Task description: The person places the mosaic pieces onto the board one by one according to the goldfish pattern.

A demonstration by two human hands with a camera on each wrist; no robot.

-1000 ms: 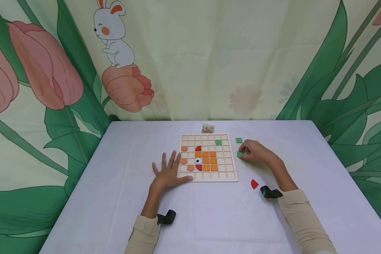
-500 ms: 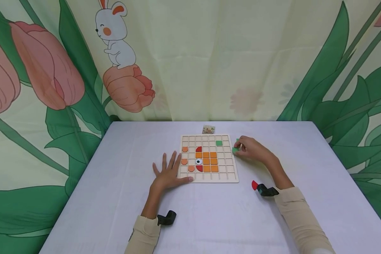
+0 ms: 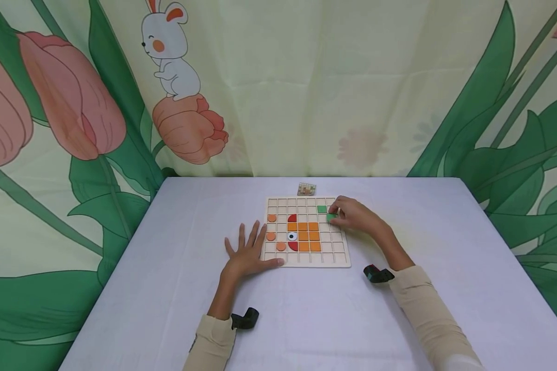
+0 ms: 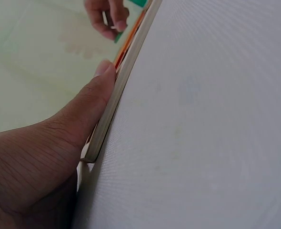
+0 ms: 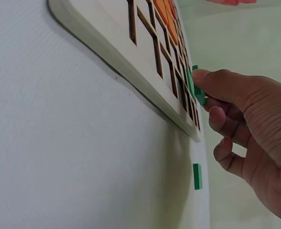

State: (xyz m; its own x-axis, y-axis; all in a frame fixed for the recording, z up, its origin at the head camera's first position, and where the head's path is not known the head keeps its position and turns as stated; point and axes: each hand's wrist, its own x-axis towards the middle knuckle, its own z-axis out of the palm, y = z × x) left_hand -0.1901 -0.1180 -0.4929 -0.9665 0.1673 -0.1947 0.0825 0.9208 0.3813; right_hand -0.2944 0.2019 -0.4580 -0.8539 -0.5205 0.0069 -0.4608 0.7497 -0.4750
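A pale gridded board [image 3: 329,260] lies on the table. On it sit orange squares [image 3: 309,236], red quarter-circle pieces [image 3: 293,247], round peach pieces [image 3: 281,247], an eye piece [image 3: 292,236] and a green square [image 3: 322,209]. My left hand [image 3: 246,258] rests with fingers spread at the board's left side. Its thumb [image 4: 95,95] lies along the near edge. Over the board's right part, my right hand [image 3: 358,214] pinches a green square tile [image 3: 331,218] between thumb and fingertips. In the right wrist view this tile stands tilted close to the grid.
Another green tile [image 5: 197,176] lies on the table beyond the board's right side; in the head view my right hand hides it. A small patterned card [image 3: 307,189] lies behind the board. Behind the table [image 3: 288,319] hangs a printed curtain [image 3: 306,93].
My right hand has carried the green tile leftward from the table to over the board. The red piece on the table is now mostly covered by the wrist camera. My left hand stays put.
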